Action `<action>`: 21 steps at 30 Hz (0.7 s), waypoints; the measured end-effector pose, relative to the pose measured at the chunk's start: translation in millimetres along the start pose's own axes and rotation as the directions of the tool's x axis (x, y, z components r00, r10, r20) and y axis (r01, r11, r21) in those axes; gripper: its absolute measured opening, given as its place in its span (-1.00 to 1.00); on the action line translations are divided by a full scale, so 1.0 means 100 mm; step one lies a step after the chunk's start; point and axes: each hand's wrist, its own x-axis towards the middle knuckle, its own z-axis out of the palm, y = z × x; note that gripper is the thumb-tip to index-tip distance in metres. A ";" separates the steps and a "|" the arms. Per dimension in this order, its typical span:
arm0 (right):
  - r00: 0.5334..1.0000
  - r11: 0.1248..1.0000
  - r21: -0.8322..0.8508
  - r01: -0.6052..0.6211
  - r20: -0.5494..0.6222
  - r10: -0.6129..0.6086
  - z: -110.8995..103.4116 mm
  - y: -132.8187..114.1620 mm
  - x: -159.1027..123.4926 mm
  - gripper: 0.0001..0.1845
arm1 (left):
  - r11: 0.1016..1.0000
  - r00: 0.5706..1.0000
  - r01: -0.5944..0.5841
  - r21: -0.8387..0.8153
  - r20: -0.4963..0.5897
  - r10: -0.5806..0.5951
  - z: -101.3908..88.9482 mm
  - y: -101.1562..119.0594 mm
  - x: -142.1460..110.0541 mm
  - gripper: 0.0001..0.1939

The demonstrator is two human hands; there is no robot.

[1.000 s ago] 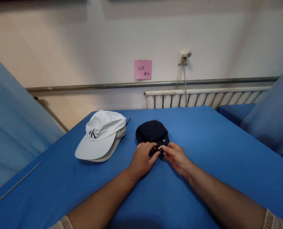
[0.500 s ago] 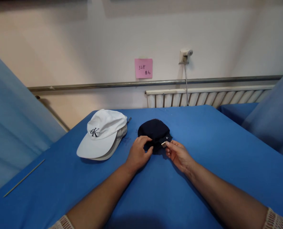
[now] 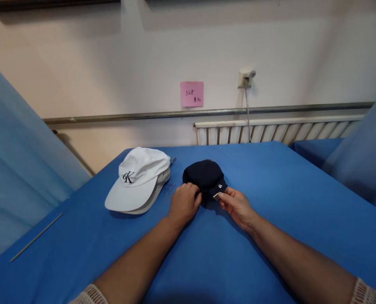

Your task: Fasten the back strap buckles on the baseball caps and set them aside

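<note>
A dark navy cap (image 3: 204, 175) lies crumpled on the blue table (image 3: 270, 185) in front of me. My left hand (image 3: 183, 204) grips its near left edge with curled fingers. My right hand (image 3: 236, 206) pinches the cap's strap end with its small metal buckle (image 3: 217, 195) at the near right. To the left lies a white cap (image 3: 137, 179) with a black logo, stacked on another pale cap, untouched.
A thin stick (image 3: 36, 237) lies near the table's left edge. Blue fabric hangs at both sides. Behind the table are a white radiator (image 3: 270, 131), a pink note (image 3: 192, 93) and a wall socket with a cable (image 3: 246, 80).
My left hand moved from the buckle to the cap's left edge and closed on it. My right hand kept hold of the strap end. The cap shifted slightly.
</note>
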 end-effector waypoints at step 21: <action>0.998 0.998 -0.025 0.063 0.020 -0.063 0.02 0.00 0.00 -0.68 | 0.993 0.994 -0.108 0.056 -0.015 0.109 -0.04 0.06 0.04 -0.92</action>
